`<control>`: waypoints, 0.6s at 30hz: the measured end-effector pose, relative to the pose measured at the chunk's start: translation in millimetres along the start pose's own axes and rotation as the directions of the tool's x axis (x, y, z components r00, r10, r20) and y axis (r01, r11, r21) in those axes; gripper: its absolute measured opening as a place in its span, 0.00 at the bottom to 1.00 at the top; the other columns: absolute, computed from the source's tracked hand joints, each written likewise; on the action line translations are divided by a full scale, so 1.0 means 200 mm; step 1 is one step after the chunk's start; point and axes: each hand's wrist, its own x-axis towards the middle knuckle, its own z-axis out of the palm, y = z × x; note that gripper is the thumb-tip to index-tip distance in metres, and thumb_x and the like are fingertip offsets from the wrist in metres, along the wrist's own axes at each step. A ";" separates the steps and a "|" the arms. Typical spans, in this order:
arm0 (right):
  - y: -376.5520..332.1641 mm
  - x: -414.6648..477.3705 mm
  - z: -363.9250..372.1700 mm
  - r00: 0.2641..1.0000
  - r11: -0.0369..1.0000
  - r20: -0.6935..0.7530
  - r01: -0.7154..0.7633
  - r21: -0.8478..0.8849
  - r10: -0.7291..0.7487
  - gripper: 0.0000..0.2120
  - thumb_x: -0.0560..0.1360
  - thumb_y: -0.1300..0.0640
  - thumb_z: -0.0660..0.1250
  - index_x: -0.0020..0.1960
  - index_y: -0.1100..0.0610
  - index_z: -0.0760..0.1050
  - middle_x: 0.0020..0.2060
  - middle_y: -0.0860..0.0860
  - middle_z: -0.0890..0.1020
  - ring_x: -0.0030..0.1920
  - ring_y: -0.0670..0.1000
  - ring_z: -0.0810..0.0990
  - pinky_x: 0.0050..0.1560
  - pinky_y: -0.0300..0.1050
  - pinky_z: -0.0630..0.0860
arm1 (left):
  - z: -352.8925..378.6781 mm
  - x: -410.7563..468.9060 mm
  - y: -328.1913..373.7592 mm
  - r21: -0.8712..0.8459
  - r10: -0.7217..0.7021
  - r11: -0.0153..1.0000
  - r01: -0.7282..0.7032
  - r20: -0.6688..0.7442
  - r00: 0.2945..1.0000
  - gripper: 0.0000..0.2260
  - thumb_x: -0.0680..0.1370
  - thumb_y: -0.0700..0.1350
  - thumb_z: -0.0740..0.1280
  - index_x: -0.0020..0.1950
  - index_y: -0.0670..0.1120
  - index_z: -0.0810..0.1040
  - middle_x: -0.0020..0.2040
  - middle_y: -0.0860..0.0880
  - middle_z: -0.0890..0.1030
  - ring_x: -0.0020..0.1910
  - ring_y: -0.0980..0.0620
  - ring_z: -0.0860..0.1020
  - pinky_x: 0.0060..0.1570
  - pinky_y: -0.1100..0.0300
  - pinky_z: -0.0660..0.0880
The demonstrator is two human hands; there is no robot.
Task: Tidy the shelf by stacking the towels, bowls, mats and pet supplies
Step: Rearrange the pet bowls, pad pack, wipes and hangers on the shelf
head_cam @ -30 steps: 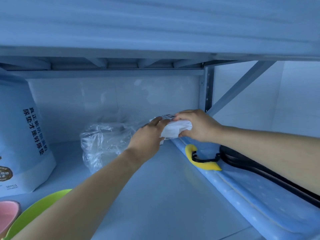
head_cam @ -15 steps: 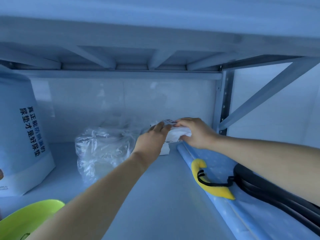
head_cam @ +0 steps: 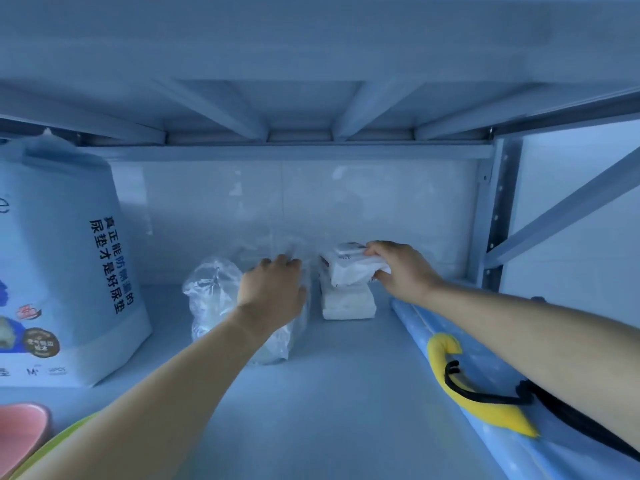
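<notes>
- Right hand (head_cam: 401,271): fingers and thumb clamp the upper white pack (head_cam: 349,271), a soft, wrinkled film pouch with a printed label on top.
- That pack sits on a lower white pack (head_cam: 346,303), blocky and square-edged, at the back edge of the shelf board (head_cam: 346,393), right of centre.
- Left hand (head_cam: 272,289): fingers curled over the top of the clear plastic bag (head_cam: 211,292), just left of the packs. The film is thin, crinkled and glossy; contents unreadable.
- Pet pad bag (head_cam: 69,271): large, upright, smooth printed plastic with vertical Chinese text, at the left edge of the board.
- Rolled mat (head_cam: 414,317): pale blue, dotted, a long tube along the right edge.
- Yellow crescent piece (head_cam: 485,407) lies on the mat, matte, with a black cord (head_cam: 460,386) looped through it and running under the right forearm.
- Front-left corner: pink bowl (head_cam: 20,431) rim and green bowl (head_cam: 59,441) rim, both smooth, mostly cut off.
- Perforated steel upright (head_cam: 498,220) at the back-right corner; flat ribs under the deck above.
</notes>
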 end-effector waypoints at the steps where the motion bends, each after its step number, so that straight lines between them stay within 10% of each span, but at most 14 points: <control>1: 0.00 0.00 0.02 1.000 1.000 0.022 0.002 -0.013 -0.001 0.18 0.71 0.64 0.67 0.60 0.59 0.73 0.59 0.53 0.78 0.58 0.56 0.76 0.52 0.43 0.70 | 0.01 0.00 0.00 -0.005 0.009 1.000 -0.009 -0.030 1.000 0.16 0.77 0.51 0.58 0.64 0.49 0.70 0.60 0.49 0.74 0.58 0.46 0.73 0.46 0.55 0.72; 18: 0.02 0.04 0.15 0.973 0.999 0.227 -0.043 0.003 0.041 0.26 0.68 0.57 0.75 0.64 0.54 0.74 0.69 0.50 0.69 0.69 0.48 0.67 0.65 0.36 0.61 | 0.14 0.19 -0.16 0.013 -0.025 1.000 0.026 -0.006 1.000 0.16 0.78 0.50 0.57 0.64 0.46 0.68 0.60 0.47 0.74 0.60 0.46 0.71 0.53 0.53 0.69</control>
